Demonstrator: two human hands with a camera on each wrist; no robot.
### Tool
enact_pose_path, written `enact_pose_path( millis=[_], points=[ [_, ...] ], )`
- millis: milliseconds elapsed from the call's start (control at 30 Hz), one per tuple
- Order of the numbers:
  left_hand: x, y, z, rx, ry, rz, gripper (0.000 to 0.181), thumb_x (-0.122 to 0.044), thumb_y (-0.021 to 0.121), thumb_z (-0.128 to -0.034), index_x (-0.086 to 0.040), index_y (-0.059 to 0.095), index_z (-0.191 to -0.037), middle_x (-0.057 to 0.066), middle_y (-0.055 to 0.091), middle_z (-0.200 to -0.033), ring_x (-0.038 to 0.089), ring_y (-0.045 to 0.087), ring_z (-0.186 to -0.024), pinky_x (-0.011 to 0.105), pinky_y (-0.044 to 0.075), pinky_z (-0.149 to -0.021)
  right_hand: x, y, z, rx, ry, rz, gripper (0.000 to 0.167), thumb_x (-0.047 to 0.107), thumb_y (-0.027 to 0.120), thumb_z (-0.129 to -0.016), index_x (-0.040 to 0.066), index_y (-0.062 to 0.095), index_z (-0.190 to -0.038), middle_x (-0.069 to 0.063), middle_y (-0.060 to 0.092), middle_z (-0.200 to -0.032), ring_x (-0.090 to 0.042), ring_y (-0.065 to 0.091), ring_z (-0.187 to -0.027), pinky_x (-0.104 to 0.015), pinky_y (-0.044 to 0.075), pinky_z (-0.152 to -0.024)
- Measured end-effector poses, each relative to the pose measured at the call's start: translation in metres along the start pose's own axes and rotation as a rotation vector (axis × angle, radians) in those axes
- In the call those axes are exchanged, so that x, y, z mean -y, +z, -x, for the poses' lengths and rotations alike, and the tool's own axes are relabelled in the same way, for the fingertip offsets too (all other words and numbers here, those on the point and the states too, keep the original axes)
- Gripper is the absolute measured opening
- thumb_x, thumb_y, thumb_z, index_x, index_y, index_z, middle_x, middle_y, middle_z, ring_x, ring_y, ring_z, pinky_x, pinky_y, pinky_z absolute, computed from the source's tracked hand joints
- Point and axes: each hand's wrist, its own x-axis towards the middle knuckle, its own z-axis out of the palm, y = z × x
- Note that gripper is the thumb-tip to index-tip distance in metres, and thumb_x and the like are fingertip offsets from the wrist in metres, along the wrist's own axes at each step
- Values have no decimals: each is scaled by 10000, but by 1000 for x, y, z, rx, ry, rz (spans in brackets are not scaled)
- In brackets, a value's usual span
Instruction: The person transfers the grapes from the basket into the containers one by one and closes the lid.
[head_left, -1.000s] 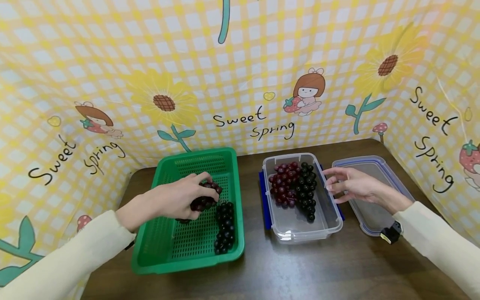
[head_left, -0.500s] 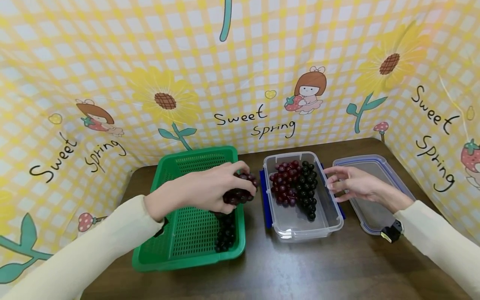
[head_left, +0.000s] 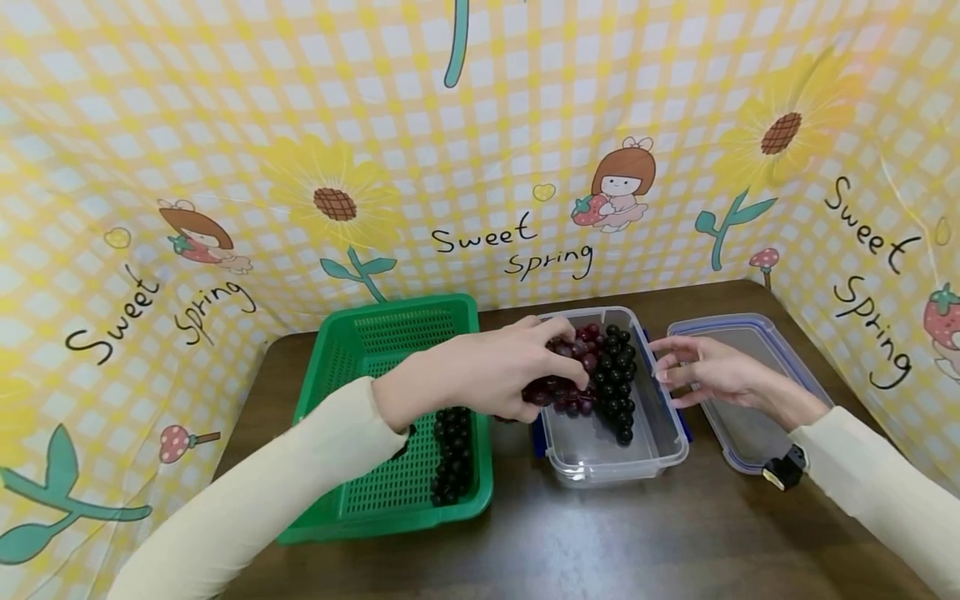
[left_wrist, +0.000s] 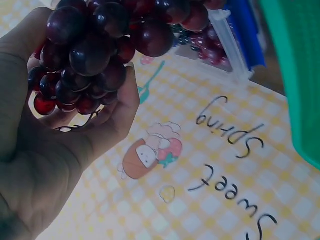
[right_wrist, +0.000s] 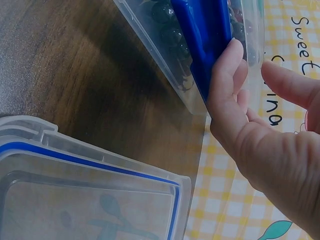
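Note:
My left hand (head_left: 498,367) grips a dark red grape bunch (head_left: 551,390) over the left side of the clear container (head_left: 607,472). In the left wrist view, fingers and thumb of that hand (left_wrist: 55,150) curl round the bunch (left_wrist: 92,50). Inside the container lie a red bunch (head_left: 590,337), partly hidden by the left hand, and a black bunch (head_left: 617,375). My right hand (head_left: 712,371) rests its loosely bent fingers against the container's right side. In the right wrist view, this hand (right_wrist: 265,145) touches the blue latch (right_wrist: 205,35).
A green basket (head_left: 390,527) stands left of the container, with a black grape bunch (head_left: 452,454) along its right side. The clear lid (head_left: 757,417) with a blue seal lies at the right, beyond the right hand. Patterned cloth (head_left: 480,167) walls in the table's back and sides.
The left hand has carried the dark red bunch out of the green basket, rightward to above the container. My right hand has stayed at the container's side.

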Motion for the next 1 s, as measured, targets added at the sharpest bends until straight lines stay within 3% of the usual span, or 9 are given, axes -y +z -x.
enact_pose_path(
  millis=[233,367,800,1000],
  points=[
    [-4,8,-26,-66,38,-21,511,-293,796,-918,-381,625,-1392,68,434,-1531,338,477,-1364,455,467,-1119,2,-1,2,-5,12,12,735,56,642,-1005,-27,247,-1619,-68,576,-1145,-148,650,-981,-428,634,-865],
    [-7,11,-40,-92,67,-35,496,-317,794,-929,-357,632,-1396,86,435,-1539,315,490,-1355,453,466,-1125,2,-1,0,0,15,3,735,55,637,-1009,-26,240,-1622,-68,578,-1148,-152,653,-989,-432,633,-870],
    [-18,27,-80,-46,123,-98,497,-363,754,-953,-346,603,-1426,75,436,-1528,213,479,-1358,403,388,-1179,0,0,0,5,3,-12,708,20,610,-999,-29,256,-1611,-77,584,-1203,-219,692,-1032,-417,641,-857],
    [-22,44,-88,18,98,-100,508,-388,771,-945,-372,600,-1423,64,432,-1538,269,511,-1316,372,488,-1093,-1,-1,-1,6,4,-8,733,32,617,-1004,-27,231,-1624,-71,589,-1180,-173,694,-1005,-394,637,-867]
  ],
)
